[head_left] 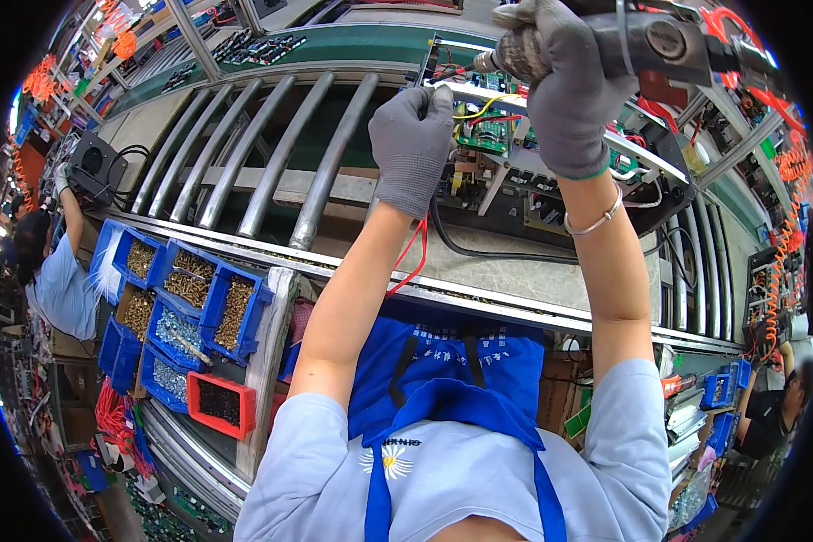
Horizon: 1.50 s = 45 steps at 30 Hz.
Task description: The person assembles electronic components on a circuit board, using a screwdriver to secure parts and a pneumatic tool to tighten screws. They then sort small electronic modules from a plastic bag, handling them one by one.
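The job looks partway done to me. The big, open metal box with a silver rim [646, 155] has its flat green circuit boards [488, 134] sitting inside, and a thin yellow wire [472, 115] bends over them. That much seems to be in place. But no lid covers the boards, so I think closing up is left. I can't tell how many screws are in.

The box sits on the line of shiny, round steel rollers [334, 167], across from the person's tummy and past both wrists. The right hand [571, 104], in a grey knit glove, is above the near part of the box. It is wrapped tight around a dark, tube-shaped metal power driver [664, 41], and the driver's nose points toward the other hand. The left hand [414, 144], in a grey glove too, is by the box's far left corner. Its fingers are curled in, with the thumb near them. I can't see if they pinch something small, or if they touch the rim.

Blue plastic bins with gold-coloured screws [190, 278] wait off to the left, well apart from both hands.
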### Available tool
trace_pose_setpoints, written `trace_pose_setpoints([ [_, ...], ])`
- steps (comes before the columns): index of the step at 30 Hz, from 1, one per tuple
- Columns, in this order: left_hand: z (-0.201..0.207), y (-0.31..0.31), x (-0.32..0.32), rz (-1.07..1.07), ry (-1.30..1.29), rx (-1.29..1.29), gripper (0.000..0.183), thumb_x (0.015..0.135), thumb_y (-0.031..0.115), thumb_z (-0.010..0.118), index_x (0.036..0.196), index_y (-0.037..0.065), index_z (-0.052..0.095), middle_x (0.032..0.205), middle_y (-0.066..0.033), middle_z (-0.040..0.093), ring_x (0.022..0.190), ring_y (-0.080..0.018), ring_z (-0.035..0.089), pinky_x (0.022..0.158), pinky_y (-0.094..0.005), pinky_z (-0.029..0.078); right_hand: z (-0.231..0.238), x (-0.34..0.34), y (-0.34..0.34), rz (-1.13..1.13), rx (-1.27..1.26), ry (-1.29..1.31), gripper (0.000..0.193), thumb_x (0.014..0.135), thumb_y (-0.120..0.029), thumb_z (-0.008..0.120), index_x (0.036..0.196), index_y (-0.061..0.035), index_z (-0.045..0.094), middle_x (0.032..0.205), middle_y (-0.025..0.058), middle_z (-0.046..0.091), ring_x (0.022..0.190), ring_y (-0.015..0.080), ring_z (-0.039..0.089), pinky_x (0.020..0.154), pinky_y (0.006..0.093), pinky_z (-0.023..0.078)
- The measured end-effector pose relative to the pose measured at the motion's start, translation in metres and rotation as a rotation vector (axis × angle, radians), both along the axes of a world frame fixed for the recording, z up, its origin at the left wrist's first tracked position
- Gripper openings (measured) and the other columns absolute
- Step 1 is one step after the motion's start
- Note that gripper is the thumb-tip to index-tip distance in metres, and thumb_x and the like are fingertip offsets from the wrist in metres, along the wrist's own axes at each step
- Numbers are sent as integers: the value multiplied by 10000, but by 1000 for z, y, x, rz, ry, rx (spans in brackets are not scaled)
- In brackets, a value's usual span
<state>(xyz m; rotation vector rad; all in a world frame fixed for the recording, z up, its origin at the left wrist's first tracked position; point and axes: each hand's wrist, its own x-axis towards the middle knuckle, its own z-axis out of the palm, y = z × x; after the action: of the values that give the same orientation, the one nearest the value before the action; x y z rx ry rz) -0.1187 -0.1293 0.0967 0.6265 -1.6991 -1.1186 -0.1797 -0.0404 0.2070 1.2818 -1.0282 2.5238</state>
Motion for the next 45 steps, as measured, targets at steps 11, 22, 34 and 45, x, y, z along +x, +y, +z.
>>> trace_pose_setpoints([
  [11, 20, -10, 17, 86, -415, -432, 224, 862, 284, 640, 907, 67, 674, 782, -164, 671, 784, -361, 667, 695, -443, 530, 20, 2, -20, 14, 125, -15, 310, 845, -60, 649, 1148, -26, 590, 787, 43, 655, 558, 88, 555, 497, 223, 433],
  [22, 45, -76, 2, -241, -531, -811, 310, 804, 235, 691, 1010, 3, 679, 875, -188, 656, 791, -323, 636, 765, -373, 512, 54, -20, -55, 46, 238, 56, 218, 766, -57, 659, 978, -16, 634, 738, 33, 630, 573, 124, 614, 512, 255, 486],
  [34, 39, -78, -2, -259, -558, -625, 374, 749, 337, 673, 1025, 93, 735, 919, -169, 706, 898, -335, 679, 844, -415, 531, 65, -26, -66, 124, 399, -31, 64, 779, -71, 609, 750, -39, 561, 592, 70, 555, 400, 131, 476, 351, 268, 358],
  [45, 40, -85, -1, -477, -449, -579, 376, 817, 244, 684, 1121, 22, 692, 857, -93, 681, 783, -186, 628, 741, -320, 507, 68, -25, -77, 77, 434, 100, 96, 797, -112, 640, 791, -23, 606, 620, 62, 588, 463, 133, 555, 389, 261, 409],
])
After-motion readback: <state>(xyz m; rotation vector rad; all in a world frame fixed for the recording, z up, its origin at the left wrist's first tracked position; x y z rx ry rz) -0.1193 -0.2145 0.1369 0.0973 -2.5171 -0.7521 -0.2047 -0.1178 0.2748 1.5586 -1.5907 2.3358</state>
